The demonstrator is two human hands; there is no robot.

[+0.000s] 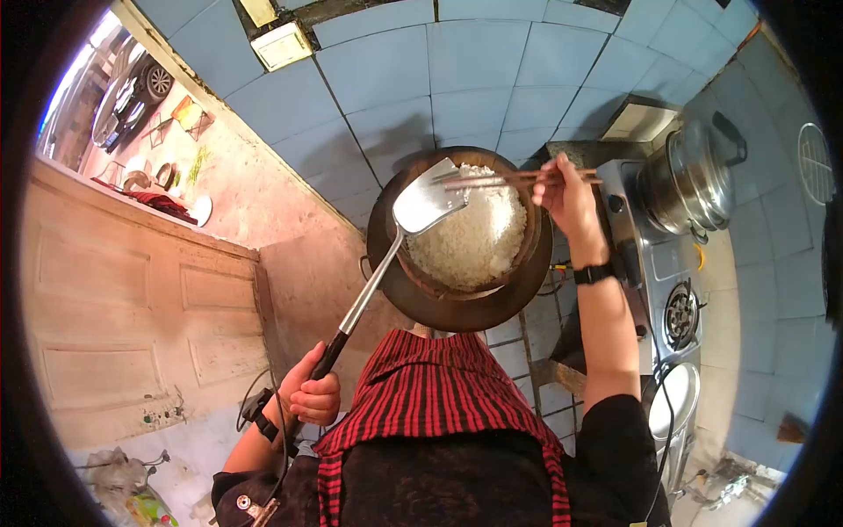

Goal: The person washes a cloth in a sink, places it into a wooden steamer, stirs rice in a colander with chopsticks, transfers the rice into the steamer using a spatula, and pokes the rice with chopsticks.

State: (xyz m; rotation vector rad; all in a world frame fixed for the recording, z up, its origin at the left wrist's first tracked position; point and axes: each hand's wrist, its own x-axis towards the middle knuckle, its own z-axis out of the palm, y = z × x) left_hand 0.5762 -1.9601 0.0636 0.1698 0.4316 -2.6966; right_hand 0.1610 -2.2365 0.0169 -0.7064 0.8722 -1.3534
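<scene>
My left hand (314,386) is wrapped round the black handle of a metal spatula (425,202), whose broad blade is over the left side of a bowl of white rice (470,237). My right hand (564,195) grips brown chopsticks (518,178) at the bowl's upper right. The chopstick tips reach left to the spatula blade and seem to touch it. The rice sits in a round brown bowl, which rests in a large dark wok (386,285).
On the right, a stove (663,256) holds a lidded steel pot (689,180), with a burner (681,314) nearer me. A white bowl (674,400) is at the lower right. A wooden door (132,307) stands left; blue tiled wall (378,79) rises behind the wok.
</scene>
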